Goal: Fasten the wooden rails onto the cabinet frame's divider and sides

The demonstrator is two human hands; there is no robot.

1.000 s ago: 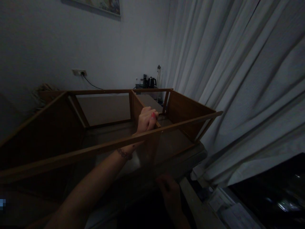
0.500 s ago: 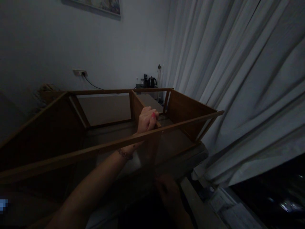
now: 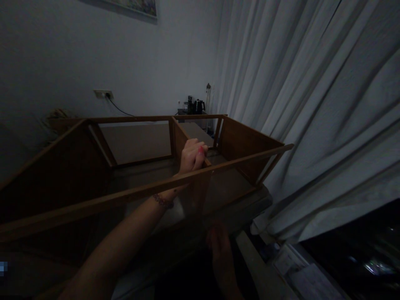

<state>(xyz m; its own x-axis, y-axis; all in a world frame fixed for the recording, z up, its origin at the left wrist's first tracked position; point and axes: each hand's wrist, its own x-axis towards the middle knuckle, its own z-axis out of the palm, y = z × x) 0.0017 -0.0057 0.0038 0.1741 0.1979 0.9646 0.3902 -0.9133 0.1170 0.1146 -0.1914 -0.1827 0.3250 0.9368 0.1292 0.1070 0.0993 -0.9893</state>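
A wooden cabinet frame with open sides stretches across the middle of the view. My left hand reaches in under its near rail, a bracelet on the wrist. Its fingers are wrapped over the top edge of the middle divider, the thumb with a red nail pressing on the near side. Low down in the dark, in front of the frame, is my right hand. It is blurred, its fingers do not show clearly, and I see nothing in it.
Long pale curtains hang close along the right. At the back, a black kettle stands beyond the frame. A wall socket has a black cord plugged in. Papers lie at the lower right.
My right hand has risen slightly and its fingers have shifted, blurred by motion. The left hand keeps its hold on the divider.
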